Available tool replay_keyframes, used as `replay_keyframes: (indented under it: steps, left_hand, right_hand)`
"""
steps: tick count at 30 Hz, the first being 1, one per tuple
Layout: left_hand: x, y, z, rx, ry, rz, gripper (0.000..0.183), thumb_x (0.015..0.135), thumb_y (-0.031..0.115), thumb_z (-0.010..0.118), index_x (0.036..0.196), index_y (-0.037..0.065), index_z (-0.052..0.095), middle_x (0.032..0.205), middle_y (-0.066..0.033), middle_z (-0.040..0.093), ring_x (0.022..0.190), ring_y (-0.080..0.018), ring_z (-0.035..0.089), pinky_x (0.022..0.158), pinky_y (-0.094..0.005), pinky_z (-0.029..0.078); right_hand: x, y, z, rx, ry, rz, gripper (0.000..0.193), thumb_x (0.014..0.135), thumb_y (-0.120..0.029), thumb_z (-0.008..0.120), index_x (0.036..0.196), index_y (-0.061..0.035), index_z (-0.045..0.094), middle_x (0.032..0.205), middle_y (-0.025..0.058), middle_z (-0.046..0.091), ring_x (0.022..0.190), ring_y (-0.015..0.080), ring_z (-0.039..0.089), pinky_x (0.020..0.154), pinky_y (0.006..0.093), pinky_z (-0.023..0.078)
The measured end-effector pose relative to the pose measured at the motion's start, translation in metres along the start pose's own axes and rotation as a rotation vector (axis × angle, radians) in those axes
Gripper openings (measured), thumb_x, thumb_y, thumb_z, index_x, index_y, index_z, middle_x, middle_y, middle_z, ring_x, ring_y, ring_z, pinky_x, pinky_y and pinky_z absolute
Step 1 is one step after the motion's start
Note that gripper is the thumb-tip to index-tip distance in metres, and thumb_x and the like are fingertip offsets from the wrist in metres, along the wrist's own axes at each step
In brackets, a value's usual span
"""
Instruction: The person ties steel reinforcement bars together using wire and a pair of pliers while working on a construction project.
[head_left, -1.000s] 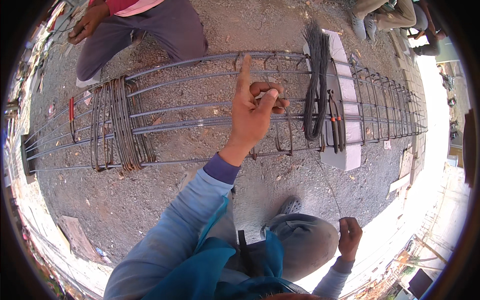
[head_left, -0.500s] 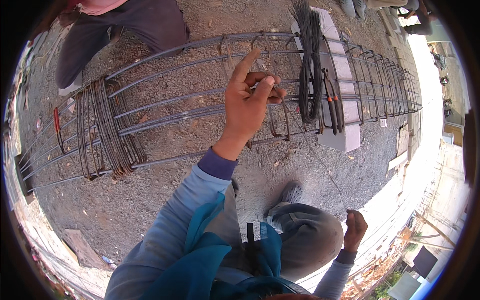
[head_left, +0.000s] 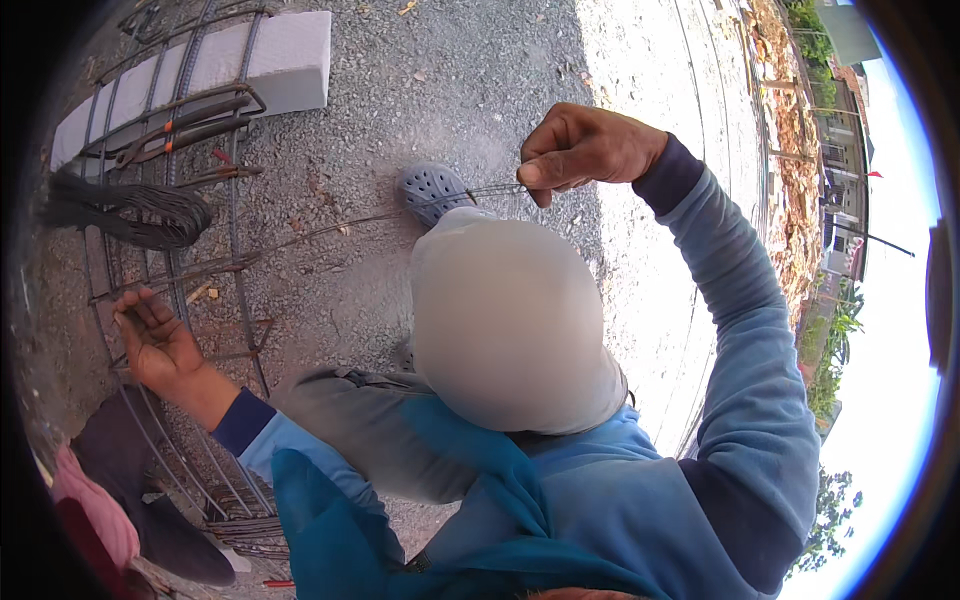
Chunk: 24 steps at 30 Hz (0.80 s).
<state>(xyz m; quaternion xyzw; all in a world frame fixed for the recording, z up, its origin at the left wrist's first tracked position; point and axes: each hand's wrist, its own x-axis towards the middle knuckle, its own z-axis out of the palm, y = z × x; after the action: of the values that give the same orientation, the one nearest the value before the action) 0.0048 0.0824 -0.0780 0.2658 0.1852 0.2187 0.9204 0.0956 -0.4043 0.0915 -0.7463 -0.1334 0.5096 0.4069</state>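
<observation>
My right hand (head_left: 592, 150) is raised above my bent knee, thumb and fingers pinched on the end of a thin tie wire (head_left: 362, 220). That wire stretches left past my shoe toward the rebar cage (head_left: 232, 215); where its far end lies is hard to make out. Beside the cage bars, my left hand (head_left: 165, 350) is palm up with loosely curled, parted fingers and nothing visible in it. Just beyond it hangs a folded bundle of dark tie wire (head_left: 150, 215) over the bars. Orange-marked pliers (head_left: 180, 135) rest on the cage next to a white block (head_left: 290, 60).
A grey clog (head_left: 432, 190) on my foot stands on the gravel. Another person's dark trouser leg (head_left: 130, 450) is close to the cage at lower left. Stacked stirrups (head_left: 250, 530) lie on the bars near my left sleeve. Sunlit ground borders the gravel on the right.
My view has swung to the right. My right hand has come up, drawing the wire out sideways. The left hand's fingers, earlier pinched on the wire with the index finger extended, have loosened.
</observation>
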Motion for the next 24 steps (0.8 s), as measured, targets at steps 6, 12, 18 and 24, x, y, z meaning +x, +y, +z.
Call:
replay_keyframes:
  steps: [6, 12, 18, 24]
  left_hand:
    - [0.017, -0.039, 0.043, -0.043, -0.338, -0.232, 0.019, 0.094, 0.009, 0.052, 0.109, -0.004, 0.052, 0.104, -0.0154, 0.059, 0.105, -0.0236, 0.059, 0.093, -0.0366, 0.053]
    - [0.019, -0.069, 0.072, 0.084, -0.434, -0.341, 0.021, 0.096, 0.009, 0.050, 0.111, -0.005, 0.051, 0.105, -0.0153, 0.059, 0.105, -0.0234, 0.060, 0.094, -0.0364, 0.052]
    - [0.022, -0.096, 0.082, 0.044, -0.440, -0.391, 0.022, 0.096, 0.009, 0.049, 0.112, -0.006, 0.050, 0.105, -0.0152, 0.060, 0.105, -0.0244, 0.060, 0.095, -0.0363, 0.052]
    - [0.001, -0.110, 0.098, -0.034, -0.516, -0.381, 0.022, 0.097, 0.010, 0.048, 0.112, -0.004, 0.050, 0.109, -0.0158, 0.059, 0.109, -0.0259, 0.058, 0.094, -0.0371, 0.053]
  right_hand:
    - [-0.028, 0.075, 0.015, 0.281, 0.536, -0.098, 0.038, 0.096, -0.037, 0.052, 0.083, -0.0041, 0.068, 0.051, -0.0038, 0.043, 0.044, 0.0063, 0.034, 0.044, 0.0246, 0.031]
    - [-0.045, 0.156, 0.061, 0.193, 0.859, 0.033, 0.039, 0.094, -0.037, 0.057, 0.112, -0.0024, 0.064, 0.100, 0.0121, 0.066, 0.091, 0.0180, 0.063, 0.081, 0.0298, 0.051]
    - [-0.095, 0.352, 0.212, 0.457, 1.689, 0.969, 0.057, 0.086, -0.031, 0.065, 0.126, 0.0061, 0.047, 0.112, 0.0179, 0.060, 0.101, 0.0241, 0.059, 0.086, 0.0328, 0.046]
    - [-0.163, 0.456, 0.459, 1.915, 0.712, 1.151, 0.085, 0.084, -0.073, 0.039, 0.144, -0.0124, 0.033, 0.137, 0.0215, 0.043, 0.122, 0.0363, 0.045, 0.097, 0.0567, 0.034]
